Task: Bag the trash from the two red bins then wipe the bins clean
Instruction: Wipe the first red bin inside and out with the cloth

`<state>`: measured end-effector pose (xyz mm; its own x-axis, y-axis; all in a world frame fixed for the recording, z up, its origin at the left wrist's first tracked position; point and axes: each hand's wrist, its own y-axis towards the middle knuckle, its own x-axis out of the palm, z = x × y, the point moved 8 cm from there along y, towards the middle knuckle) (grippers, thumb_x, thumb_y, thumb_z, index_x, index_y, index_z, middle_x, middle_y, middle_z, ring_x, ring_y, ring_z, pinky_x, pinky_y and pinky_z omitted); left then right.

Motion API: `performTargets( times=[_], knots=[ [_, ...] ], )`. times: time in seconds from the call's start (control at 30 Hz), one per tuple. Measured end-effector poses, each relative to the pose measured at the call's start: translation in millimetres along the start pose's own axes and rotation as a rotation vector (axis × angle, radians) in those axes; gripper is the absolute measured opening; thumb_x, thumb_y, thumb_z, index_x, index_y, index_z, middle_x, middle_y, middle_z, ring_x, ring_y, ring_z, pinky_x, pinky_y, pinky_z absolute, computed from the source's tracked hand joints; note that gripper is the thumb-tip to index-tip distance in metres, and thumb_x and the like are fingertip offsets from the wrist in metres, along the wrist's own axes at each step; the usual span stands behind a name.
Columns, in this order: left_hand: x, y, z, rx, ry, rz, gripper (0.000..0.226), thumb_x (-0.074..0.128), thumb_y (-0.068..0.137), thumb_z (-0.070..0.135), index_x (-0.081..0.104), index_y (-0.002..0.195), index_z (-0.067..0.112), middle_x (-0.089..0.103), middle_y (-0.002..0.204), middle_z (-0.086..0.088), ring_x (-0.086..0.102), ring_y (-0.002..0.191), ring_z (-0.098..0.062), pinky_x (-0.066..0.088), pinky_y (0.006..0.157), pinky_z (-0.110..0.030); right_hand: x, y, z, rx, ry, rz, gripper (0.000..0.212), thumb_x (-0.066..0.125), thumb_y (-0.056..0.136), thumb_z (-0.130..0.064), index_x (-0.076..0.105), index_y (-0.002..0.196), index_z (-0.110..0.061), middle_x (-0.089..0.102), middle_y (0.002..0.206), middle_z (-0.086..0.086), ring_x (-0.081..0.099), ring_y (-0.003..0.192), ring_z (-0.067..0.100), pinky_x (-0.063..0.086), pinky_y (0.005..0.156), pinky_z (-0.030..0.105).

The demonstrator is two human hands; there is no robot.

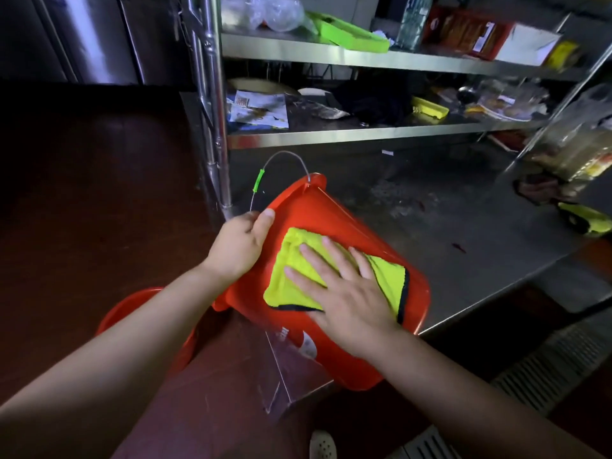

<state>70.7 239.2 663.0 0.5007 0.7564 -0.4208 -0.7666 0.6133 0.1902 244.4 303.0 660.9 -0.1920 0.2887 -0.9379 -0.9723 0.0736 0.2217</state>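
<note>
A red bin (pixel 318 213) lies tipped on its side at the edge of the steel table (pixel 463 233), its wire handle with a green grip (pixel 258 181) sticking up behind. My left hand (pixel 240 245) grips the bin's rim. My right hand (pixel 344 286) lies flat, fingers spread, pressing a yellow-green cloth (pixel 284 270) against the bin's outer wall. A second red bin (pixel 132 309) shows low on the left, partly hidden under my left forearm. A clear plastic bag (pixel 284 376) hangs below the first bin.
A steel shelf rack (pixel 364 54) stands behind the table, cluttered with green trays, boxes, papers and bags. Its upright post (pixel 217 127) is just left of the bin. A bag of items (pixel 576 150) sits at the right. A floor grate (pixel 546 369) lies lower right.
</note>
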Motion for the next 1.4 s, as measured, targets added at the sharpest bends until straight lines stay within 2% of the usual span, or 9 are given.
performTargets(
  times=[0.17, 0.27, 0.37, 0.57, 0.67, 0.83, 1.0, 1.23, 1.4],
  knots=[
    [4, 3, -11, -0.029, -0.084, 0.008, 0.042, 0.043, 0.095, 0.044, 0.065, 0.091, 0.008, 0.070, 0.090, -0.015, 0.064, 0.090, -0.030, 0.049, 0.087, -0.041, 8, 51, 65, 0.330, 0.190, -0.046, 0.060, 0.024, 0.089, -0.060, 0.006, 0.145, -0.046, 0.010, 0.158, -0.009, 0.014, 0.144, 0.023, 0.029, 0.105, 0.049],
    [2, 5, -14, -0.046, -0.064, 0.079, 0.040, 0.041, 0.095, 0.044, 0.058, 0.065, 0.024, 0.059, 0.057, 0.017, 0.053, 0.059, 0.002, 0.041, 0.065, -0.016, 29, 89, 109, 0.469, 0.385, -0.131, 0.058, 0.027, 0.091, -0.057, 0.021, 0.146, -0.038, 0.017, 0.157, -0.008, 0.024, 0.139, 0.024, 0.030, 0.104, 0.047],
    [5, 10, -11, -0.085, -0.063, 0.127, 0.046, 0.038, 0.097, 0.043, 0.056, 0.056, 0.033, 0.050, 0.045, 0.018, 0.044, 0.046, 0.000, 0.033, 0.051, -0.014, 43, 114, 130, 0.489, 0.517, -0.173, 0.056, 0.029, 0.090, -0.056, 0.034, 0.140, -0.032, 0.025, 0.154, -0.007, 0.032, 0.134, 0.027, 0.031, 0.103, 0.046],
    [16, 27, -10, -0.099, 0.018, 0.084, 0.050, 0.033, 0.094, 0.055, 0.063, 0.100, 0.016, 0.068, 0.103, -0.010, 0.060, 0.104, -0.027, 0.045, 0.095, -0.044, 37, 110, 128, 0.425, 0.377, -0.137, 0.059, 0.024, 0.090, -0.057, 0.024, 0.145, -0.035, 0.017, 0.157, -0.004, 0.024, 0.140, 0.024, 0.027, 0.107, 0.046],
    [18, 36, -4, -0.073, 0.079, 0.086, 0.050, 0.033, 0.095, 0.054, 0.059, 0.083, 0.013, 0.067, 0.089, -0.013, 0.060, 0.093, -0.034, 0.046, 0.087, -0.047, 22, 77, 89, 0.322, 0.160, 0.005, 0.063, 0.022, 0.086, -0.060, 0.016, 0.146, -0.040, 0.018, 0.157, 0.001, 0.020, 0.142, 0.030, 0.025, 0.108, 0.051],
    [25, 54, 9, -0.081, 0.172, 0.064, 0.050, 0.033, 0.097, 0.050, 0.037, 0.058, 0.019, 0.040, 0.053, 0.004, 0.041, 0.054, -0.023, 0.032, 0.059, -0.034, 36, 23, 29, 0.064, 0.002, 0.029, 0.087, 0.061, 0.076, -0.050, 0.017, 0.148, -0.033, 0.012, 0.158, 0.011, 0.009, 0.143, 0.041, 0.015, 0.110, 0.062],
    [30, 60, 13, -0.087, 0.199, 0.102, 0.052, 0.036, 0.096, 0.050, 0.041, 0.058, 0.015, 0.039, 0.050, 0.004, 0.040, 0.049, -0.014, 0.032, 0.052, -0.032, 32, 20, 44, -0.014, -0.019, 0.022, 0.071, 0.040, 0.084, -0.056, 0.020, 0.148, -0.034, 0.019, 0.157, 0.007, 0.016, 0.143, 0.038, 0.020, 0.110, 0.058],
    [29, 54, -4, -0.070, 0.019, 0.078, 0.052, 0.038, 0.095, 0.052, 0.061, 0.082, 0.006, 0.062, 0.076, -0.006, 0.057, 0.076, -0.020, 0.046, 0.080, -0.039, 44, 61, 157, 0.432, 0.391, -0.105, 0.058, 0.032, 0.091, -0.056, 0.020, 0.146, -0.041, 0.018, 0.157, -0.006, 0.024, 0.140, 0.024, 0.029, 0.108, 0.046],
    [36, 68, 0, -0.101, -0.003, 0.072, 0.050, 0.038, 0.092, 0.057, 0.062, 0.073, 0.018, 0.063, 0.072, 0.007, 0.060, 0.075, -0.014, 0.047, 0.078, -0.036, 72, 67, 206, 0.683, 0.859, -0.216, 0.050, 0.041, 0.087, -0.055, 0.045, 0.132, -0.035, 0.049, 0.137, -0.005, 0.046, 0.124, 0.025, 0.037, 0.104, 0.044]
  ],
)
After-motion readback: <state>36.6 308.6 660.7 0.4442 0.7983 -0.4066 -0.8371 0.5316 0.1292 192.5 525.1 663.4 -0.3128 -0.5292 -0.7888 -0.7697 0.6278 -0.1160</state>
